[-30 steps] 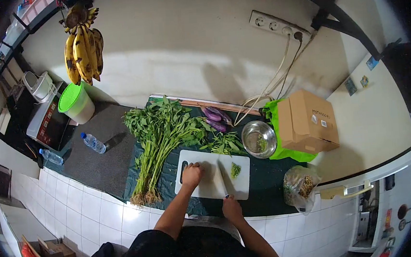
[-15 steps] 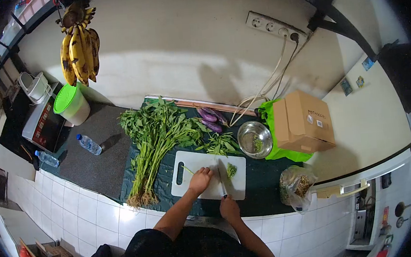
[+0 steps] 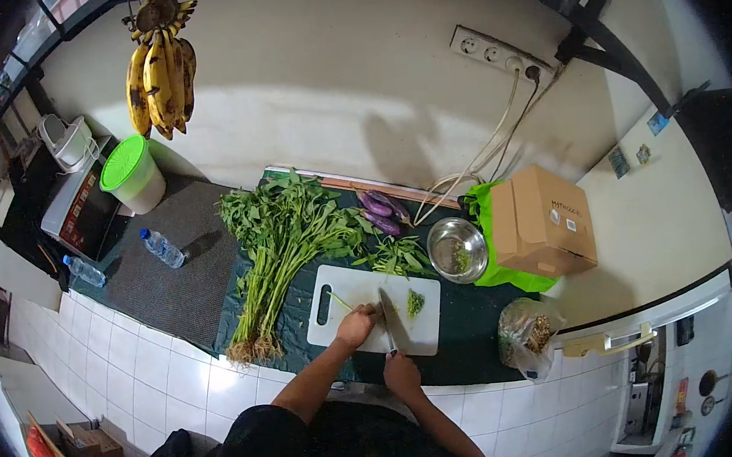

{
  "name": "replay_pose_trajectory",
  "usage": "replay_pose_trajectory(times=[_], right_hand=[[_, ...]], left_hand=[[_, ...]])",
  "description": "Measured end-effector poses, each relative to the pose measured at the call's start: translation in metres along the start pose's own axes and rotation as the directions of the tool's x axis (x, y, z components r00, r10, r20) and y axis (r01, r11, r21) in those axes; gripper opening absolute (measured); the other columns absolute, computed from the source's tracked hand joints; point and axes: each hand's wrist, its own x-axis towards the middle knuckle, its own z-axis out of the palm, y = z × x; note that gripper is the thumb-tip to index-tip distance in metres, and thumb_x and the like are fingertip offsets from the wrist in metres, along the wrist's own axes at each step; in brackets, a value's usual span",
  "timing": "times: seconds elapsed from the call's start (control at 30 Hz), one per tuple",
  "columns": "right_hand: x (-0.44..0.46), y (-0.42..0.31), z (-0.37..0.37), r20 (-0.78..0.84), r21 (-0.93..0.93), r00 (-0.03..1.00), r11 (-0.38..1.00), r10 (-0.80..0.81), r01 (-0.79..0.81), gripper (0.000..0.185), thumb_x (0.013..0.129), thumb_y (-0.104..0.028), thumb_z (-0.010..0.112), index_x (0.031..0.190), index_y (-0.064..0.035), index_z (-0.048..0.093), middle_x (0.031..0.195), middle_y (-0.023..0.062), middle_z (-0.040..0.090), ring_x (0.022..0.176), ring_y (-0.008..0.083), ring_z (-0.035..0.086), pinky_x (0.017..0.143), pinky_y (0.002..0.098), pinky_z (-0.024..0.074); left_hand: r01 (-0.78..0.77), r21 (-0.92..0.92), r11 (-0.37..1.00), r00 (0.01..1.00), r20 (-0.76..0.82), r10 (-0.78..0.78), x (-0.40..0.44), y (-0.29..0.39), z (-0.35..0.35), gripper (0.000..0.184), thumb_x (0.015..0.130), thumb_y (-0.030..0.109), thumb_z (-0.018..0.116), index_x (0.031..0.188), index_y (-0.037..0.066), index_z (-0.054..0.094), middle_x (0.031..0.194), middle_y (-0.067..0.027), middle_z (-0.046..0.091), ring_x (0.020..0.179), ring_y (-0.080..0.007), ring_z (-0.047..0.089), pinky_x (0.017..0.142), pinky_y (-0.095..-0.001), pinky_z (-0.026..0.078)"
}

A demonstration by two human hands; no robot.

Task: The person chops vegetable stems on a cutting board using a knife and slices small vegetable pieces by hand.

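Note:
On the white cutting board (image 3: 330,317), my left hand (image 3: 356,325) has its fingers closed on a thin green stem (image 3: 338,301), whose end sticks out to the upper left. My right hand (image 3: 401,372) grips a knife (image 3: 388,317) by its handle at the board's front edge. The blade points away from me, just right of my left fingertips. A small pile of chopped green pieces (image 3: 415,303) lies right of the blade. Cut green stems (image 3: 398,256) rest behind the board, and a metal bowl (image 3: 457,250) with some green pieces stands to the right.
Leafy greens with roots (image 3: 278,257) lie left of the board. Purple eggplants (image 3: 382,210) are behind it. A cardboard box (image 3: 542,221), a plastic bag (image 3: 529,336) and a green bag (image 3: 494,272) are at the right. Bottles (image 3: 162,248) stand left; bananas (image 3: 162,85) hang above.
My left hand has moved from the board's handle hole towards the knife, and now holds the stem. The blade has shifted left, close to my left fingertips.

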Motion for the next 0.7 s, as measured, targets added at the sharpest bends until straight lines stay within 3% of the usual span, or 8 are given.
replay_pose_trajectory(times=[0.07, 0.27, 0.37, 0.47, 0.53, 0.57, 0.63, 0.7], right_hand=[[0.000, 0.001, 0.004, 0.021, -0.068, 1.000, 0.997, 0.021, -0.020, 0.043, 0.100, -0.035, 0.038, 0.113, 0.0054, 0.048, 0.101, 0.0301, 0.065, 0.096, 0.0425, 0.066, 0.082, 0.0516, 0.0536], [0.000, 0.002, 0.016, -0.102, -0.018, 0.991, 0.996, -0.089, 0.088, 0.038, 0.099, -0.030, 0.042, 0.104, 0.0075, 0.050, 0.086, 0.0262, 0.067, 0.081, 0.0421, 0.068, 0.072, 0.0492, 0.0563], [0.013, 0.012, 0.039, -0.122, 0.118, 0.987, 0.985, -0.110, 0.124, 0.036, 0.098, -0.027, 0.045, 0.098, 0.0088, 0.053, 0.090, 0.0310, 0.064, 0.086, 0.0438, 0.066, 0.078, 0.0510, 0.0529], [0.037, 0.034, 0.067, -0.128, -0.017, 0.964, 0.973, -0.232, 0.232, 0.036, 0.097, -0.026, 0.046, 0.091, 0.0079, 0.056, 0.092, 0.0328, 0.063, 0.087, 0.0457, 0.065, 0.077, 0.0526, 0.0521], [0.048, 0.037, 0.059, -0.077, -0.392, 0.828, 0.780, -0.556, 0.487, 0.035, 0.099, -0.023, 0.043, 0.097, 0.0095, 0.057, 0.078, 0.0254, 0.064, 0.078, 0.0413, 0.067, 0.069, 0.0468, 0.0549], [0.045, 0.026, 0.042, -0.081, -0.393, 0.827, 0.780, -0.557, 0.487, 0.035, 0.099, -0.023, 0.043, 0.097, 0.0095, 0.057, 0.078, 0.0254, 0.064, 0.078, 0.0413, 0.067, 0.069, 0.0468, 0.0549], [0.021, -0.009, -0.006, -0.206, 0.063, 0.937, 0.952, -0.283, 0.301, 0.032, 0.096, -0.015, 0.046, 0.077, 0.0055, 0.061, 0.074, 0.0258, 0.061, 0.072, 0.0449, 0.063, 0.070, 0.0519, 0.0515], [0.044, 0.002, 0.021, -0.218, 0.055, 0.945, 0.963, -0.246, 0.263, 0.029, 0.094, -0.013, 0.047, 0.077, 0.0056, 0.061, 0.070, 0.0233, 0.059, 0.068, 0.0427, 0.061, 0.067, 0.0504, 0.0512]], left_hand=[[0.016, -0.002, 1.000, 1.000, 0.005, -0.016, 0.000, 0.002, -0.002, 0.025, 0.081, 0.011, 0.052, 0.100, 0.010, 0.069, 0.106, -0.0086, 0.060, 0.104, -0.0284, 0.057, 0.091, -0.0370, 0.050], [0.026, -0.122, 0.992, 0.999, -0.023, -0.029, -0.004, -0.001, -0.005, 0.022, 0.081, 0.009, 0.053, 0.095, 0.008, 0.070, 0.105, -0.0102, 0.061, 0.104, -0.0307, 0.058, 0.090, -0.0386, 0.050], [0.048, -0.184, 0.982, 0.997, -0.057, -0.059, -0.001, -0.007, -0.001, 0.022, 0.081, 0.010, 0.054, 0.095, 0.009, 0.070, 0.103, -0.0107, 0.062, 0.101, -0.0313, 0.060, 0.088, -0.0395, 0.051], [0.049, -0.200, 0.978, 0.999, 0.003, -0.049, 0.002, -0.004, -0.010, 0.025, 0.082, 0.010, 0.056, 0.104, 0.010, 0.069, 0.105, -0.0114, 0.063, 0.099, -0.0332, 0.062, 0.086, -0.0420, 0.051], [0.087, -0.155, 0.984, 0.996, 0.003, -0.088, 0.003, 0.001, -0.014, 0.023, 0.082, 0.010, 0.057, 0.101, 0.010, 0.069, 0.101, -0.0109, 0.063, 0.095, -0.0333, 0.063, 0.081, -0.0430, 0.052], [0.084, -0.153, 0.985, 0.996, 0.000, -0.085, 0.002, 0.001, -0.012, 0.023, 0.082, 0.010, 0.057, 0.101, 0.010, 0.069, 0.101, -0.0109, 0.063, 0.095, -0.0333, 0.063, 0.081, -0.0430, 0.052], [0.118, -0.121, 0.986, 0.992, -0.034, -0.123, 0.001, -0.001, -0.005, 0.021, 0.082, 0.010, 0.056, 0.099, 0.010, 0.069, 0.098, -0.0111, 0.062, 0.091, -0.0337, 0.064, 0.078, -0.0440, 0.052], [0.133, -0.097, 0.986, 0.991, -0.001, -0.134, 0.003, 0.005, -0.015, 0.022, 0.082, 0.011, 0.054, 0.099, 0.010, 0.068, 0.101, -0.0100, 0.062, 0.094, -0.0323, 0.063, 0.080, -0.0419, 0.053]])
